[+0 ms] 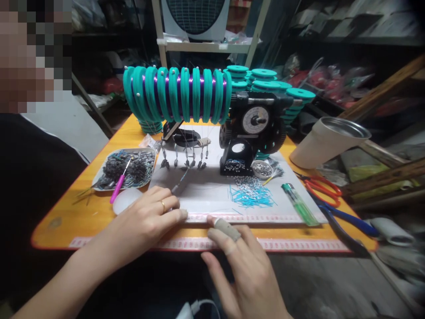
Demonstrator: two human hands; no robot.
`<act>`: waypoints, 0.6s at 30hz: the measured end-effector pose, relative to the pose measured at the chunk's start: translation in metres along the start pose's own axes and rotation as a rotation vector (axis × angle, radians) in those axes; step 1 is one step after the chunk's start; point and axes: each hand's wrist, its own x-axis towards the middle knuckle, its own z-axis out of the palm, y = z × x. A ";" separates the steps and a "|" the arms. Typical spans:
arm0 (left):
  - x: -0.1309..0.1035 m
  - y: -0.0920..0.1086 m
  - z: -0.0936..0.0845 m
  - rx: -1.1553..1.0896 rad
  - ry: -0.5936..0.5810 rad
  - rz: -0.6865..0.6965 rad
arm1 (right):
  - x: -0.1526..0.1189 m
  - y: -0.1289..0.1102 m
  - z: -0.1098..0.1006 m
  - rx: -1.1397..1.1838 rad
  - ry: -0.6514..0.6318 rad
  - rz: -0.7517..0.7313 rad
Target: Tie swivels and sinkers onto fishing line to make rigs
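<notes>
- Bench (59,217): yellow-orange top across the middle of the frame; a lower measuring strip (288,244) lines its front edge.
- Person in dark clothing (29,186): left edge of the frame, beside the bench.
- White board (212,190): flat on the bench, centre of the frame; an upper measuring strip (245,218) follows its front edge.
- Spool row (178,95): teal discs with purple bands between, upper centre, overhanging the board.
- Right hand (245,257): lower centre, wrapped index finger at the board's front edge; thumb wide of the other fingers.
- Left hand (149,212): left of centre, a ring on one finger; fingers bent and narrow at the board's front edge. Whether they grip a thin line cannot be told. The hand partly covers a white disc (124,200).
- Black machine (255,119): right end of the spool row, round dial facing front.
- Tray (149,177): left of centre, filled with dark pieces; a pink-handled tool (117,188) rests across it.
- Blue-handled pliers (352,219) and green lighter (300,206): lower right.
- Slim grey piece (182,177): centre of the frame, slanting from the hanging weights (184,164) toward the left fingers; narrow and straight.
</notes>
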 end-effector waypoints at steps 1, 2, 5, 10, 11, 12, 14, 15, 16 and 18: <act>0.000 0.000 -0.001 -0.004 -0.017 -0.006 | 0.001 -0.001 0.002 -0.008 -0.022 -0.004; 0.001 0.001 -0.001 -0.011 -0.028 -0.011 | 0.002 -0.003 0.005 -0.015 -0.041 -0.010; 0.002 0.001 -0.001 -0.019 -0.036 -0.013 | 0.007 -0.011 0.012 -0.061 -0.106 -0.006; 0.002 0.001 -0.001 -0.002 -0.003 -0.005 | 0.009 -0.011 0.008 -0.156 -0.184 -0.004; 0.002 0.001 -0.002 0.004 -0.008 -0.006 | 0.008 -0.009 0.006 -0.174 -0.187 -0.009; 0.002 0.002 -0.002 0.012 -0.007 -0.006 | 0.006 -0.006 0.002 -0.195 -0.191 -0.010; 0.003 0.004 -0.004 0.021 -0.004 -0.001 | 0.000 0.000 -0.004 -0.241 -0.193 -0.011; 0.003 0.004 -0.004 0.022 0.002 0.003 | -0.003 0.003 -0.008 -0.262 -0.189 -0.009; 0.004 0.004 -0.004 0.023 0.010 0.007 | -0.005 0.006 -0.011 -0.282 -0.185 -0.006; 0.004 0.004 -0.003 0.018 -0.009 0.017 | -0.010 0.011 -0.017 -0.315 -0.189 -0.002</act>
